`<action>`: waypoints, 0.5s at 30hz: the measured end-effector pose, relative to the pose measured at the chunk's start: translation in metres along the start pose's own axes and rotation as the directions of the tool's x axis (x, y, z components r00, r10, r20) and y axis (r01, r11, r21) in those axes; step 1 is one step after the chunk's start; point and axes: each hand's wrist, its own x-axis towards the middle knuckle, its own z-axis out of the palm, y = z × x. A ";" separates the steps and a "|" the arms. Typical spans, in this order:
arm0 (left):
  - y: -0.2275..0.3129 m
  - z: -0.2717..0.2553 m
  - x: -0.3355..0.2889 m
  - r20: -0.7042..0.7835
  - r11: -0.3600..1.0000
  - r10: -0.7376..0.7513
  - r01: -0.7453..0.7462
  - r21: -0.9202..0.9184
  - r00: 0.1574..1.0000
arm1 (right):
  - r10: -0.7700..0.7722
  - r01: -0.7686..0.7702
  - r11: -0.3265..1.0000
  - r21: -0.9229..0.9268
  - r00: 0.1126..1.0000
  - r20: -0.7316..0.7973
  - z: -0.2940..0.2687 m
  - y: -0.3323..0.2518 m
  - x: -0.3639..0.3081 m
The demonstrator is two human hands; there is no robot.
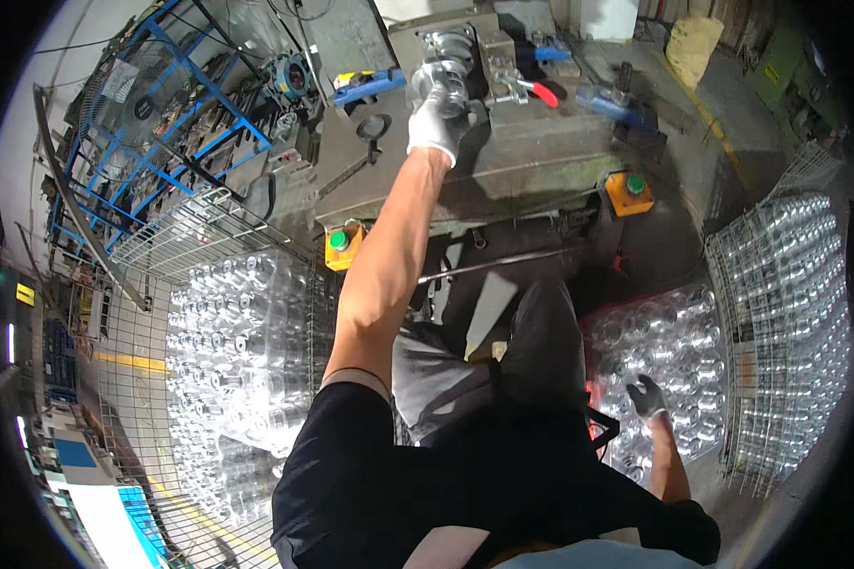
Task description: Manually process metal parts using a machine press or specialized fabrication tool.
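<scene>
My left hand [433, 127], in a white glove, reaches forward to the machine bed and closes round a shiny round metal part [454, 93]. This part sits in front of the metal fixture [448, 40]; whether it touches the fixture I cannot tell. Low on the right, my right hand [648, 398], in a glove that looks dark grey on the fingers, is over a red bin [593, 398] of shiny cup-shaped metal parts [669, 332]. Its fingers are apart and nothing shows between them.
Orange boxes with green buttons [340, 240] [633, 185] flank the bench front. A red-handled toggle clamp [541, 93] lies right of the fixture. Wire cages [123, 379] [731, 360] full of metal parts stand on both sides. A blue rack [176, 71] is back left.
</scene>
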 end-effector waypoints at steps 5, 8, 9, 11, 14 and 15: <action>-0.001 0.005 0.049 -0.154 0.933 0.221 -0.163 0.320 0.963 | -0.056 0.030 0.992 0.124 0.975 0.215 -0.013 -0.219 0.039; -0.002 0.035 0.034 -0.215 0.977 0.095 -0.050 0.207 0.972 | -0.256 0.249 0.966 0.064 0.954 0.159 -0.017 -0.278 0.063; -0.002 0.040 0.036 -0.251 0.975 0.095 -0.039 0.219 0.963 | -0.384 0.387 0.922 0.012 0.912 0.143 -0.021 -0.300 0.070; -0.005 0.053 0.032 -0.356 0.953 0.201 -0.099 0.285 0.913 | -0.460 0.465 0.884 -0.037 0.882 0.105 -0.026 -0.352 0.083; -0.003 0.056 0.055 -0.464 0.983 0.100 -0.015 0.183 0.880 | -0.666 0.676 0.736 -0.036 0.714 -0.215 -0.022 -0.406 0.115; 0.002 0.043 0.071 -0.459 0.978 0.083 0.016 0.207 0.885 | -0.722 0.722 0.677 -0.141 0.616 -0.314 -0.027 -0.439 0.126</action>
